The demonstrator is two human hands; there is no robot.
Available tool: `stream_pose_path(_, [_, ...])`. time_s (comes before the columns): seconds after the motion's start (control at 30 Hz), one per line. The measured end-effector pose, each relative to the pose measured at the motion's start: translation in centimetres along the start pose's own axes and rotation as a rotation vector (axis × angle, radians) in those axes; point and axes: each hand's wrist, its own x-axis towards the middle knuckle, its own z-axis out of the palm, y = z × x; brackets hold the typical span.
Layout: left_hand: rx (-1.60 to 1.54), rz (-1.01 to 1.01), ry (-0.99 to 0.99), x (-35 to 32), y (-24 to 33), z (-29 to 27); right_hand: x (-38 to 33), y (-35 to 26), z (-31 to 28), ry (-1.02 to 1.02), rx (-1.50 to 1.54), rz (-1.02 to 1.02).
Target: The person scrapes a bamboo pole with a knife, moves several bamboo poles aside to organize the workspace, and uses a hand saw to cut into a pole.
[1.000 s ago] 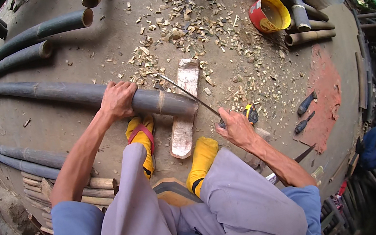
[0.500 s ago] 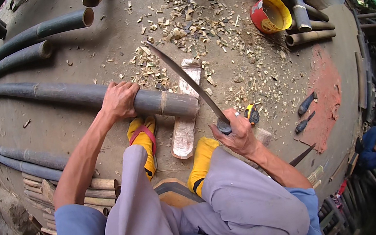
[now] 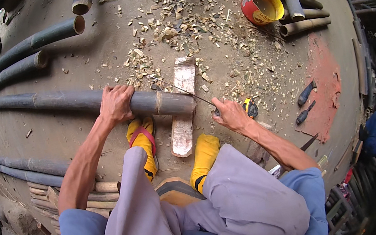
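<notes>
A thick dark bamboo pole [image 3: 69, 98] lies across the ground, its right end resting on a flat, chopped wooden block [image 3: 182, 135]. My left hand [image 3: 117, 103] grips the pole from above, a little left of the ring-shaped node near that end. In my right hand [image 3: 233, 114] is the handle of a machete [image 3: 182, 90]. Its blade, seen nearly edge-on, reaches up and left over the pole's right end; whether it touches the bamboo I cannot tell. My feet in yellow socks [image 3: 204, 156] stand either side of the block's near end.
Wood chips [image 3: 182, 17] litter the ground beyond the block. A red and yellow bucket [image 3: 261, 6] stands near bamboo pieces [image 3: 305, 26] at far right. A tape measure [image 3: 250, 107] and two dark-handled tools [image 3: 306, 112] lie at right. More poles [image 3: 31, 41] lie at left.
The machete has swung down from a raised slant to lie low across the pole's end. My right hand has turned and moved slightly up. My left hand keeps its grip.
</notes>
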Motion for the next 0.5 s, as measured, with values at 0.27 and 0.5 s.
stream_pose_path(0.27, [0.078,-0.05,0.172,-1.5,1.3,1.0,-1.0,-4.6,-2.2,0.4,0.227,-0.313])
stream_pose_path(0.5, [0.072,-0.066,0.173,-1.7,1.2,1.1,-0.9,-2.1,-1.3,0.032,-0.032,-0.039])
